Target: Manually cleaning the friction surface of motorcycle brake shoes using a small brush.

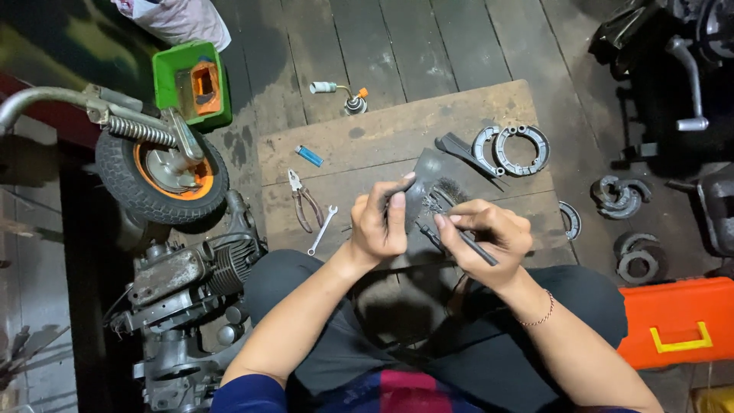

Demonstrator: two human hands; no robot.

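While I sit over the wooden board (397, 130), my left hand (380, 222) is closed around the edge of a dark greasy metal part (430, 191), thumb pressed on its face, holding it just above my lap at frame centre. My right hand (489, 233) is pinched shut on a thin dark rod-like tool (475, 249), its tip touching the part's lower side; what kind of tool, can't tell. At 12 o'clock from the hands a pair of brake shoes (511, 149) lies on the board with a black flat piece (459, 149) just beside them. At 9 o'clock pliers (303, 200) and a small spanner (323, 228) lie side by side, a blue lighter (310, 156) above them. Far 9 o'clock: small wheel (160, 176) with orange hub and spring, engine block (191, 275) below it. Green box (191, 84) at 11 o'clock. Orange toolbox (677, 321) with yellow handle at 4 o'clock, more brake shoes (621, 195) on the floor at 3 o'clock
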